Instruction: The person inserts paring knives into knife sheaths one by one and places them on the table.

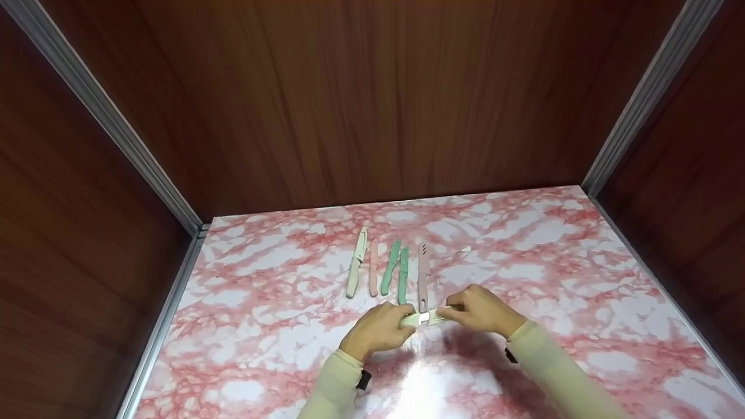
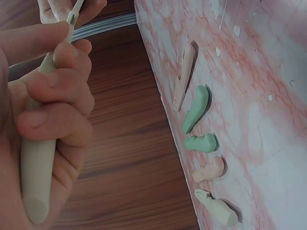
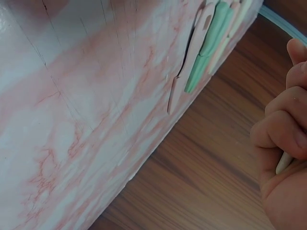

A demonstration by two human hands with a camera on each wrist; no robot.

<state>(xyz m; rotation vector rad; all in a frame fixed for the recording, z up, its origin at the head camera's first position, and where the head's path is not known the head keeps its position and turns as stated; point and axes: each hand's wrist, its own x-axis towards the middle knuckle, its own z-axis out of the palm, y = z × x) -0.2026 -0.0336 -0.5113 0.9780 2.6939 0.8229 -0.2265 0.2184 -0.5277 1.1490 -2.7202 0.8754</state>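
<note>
A cream knife (image 1: pixel 424 319) lies crosswise between both hands, in front of the row of knives. My left hand (image 1: pixel 379 329) grips its thick handle (image 2: pixel 39 167), fingers curled round it. At the other end my right hand (image 1: pixel 480 311) pinches the slotted cream sheath (image 2: pixel 72 18). A short bright white stretch shows between the hands. In the right wrist view the right hand (image 3: pixel 288 120) is curled, and a cream tip (image 3: pixel 284 163) pokes out under its fingers; the rest is hidden.
Beyond the hands lie a cream knife (image 1: pixel 353 278), a pink knife (image 1: pixel 373 270), two green knives, one left (image 1: pixel 390 267) and one right (image 1: pixel 403 273), and a dusky pink knife (image 1: pixel 424 270). Wood-look panels (image 1: pixel 372 105) surround the marbled table (image 1: pixel 262 326).
</note>
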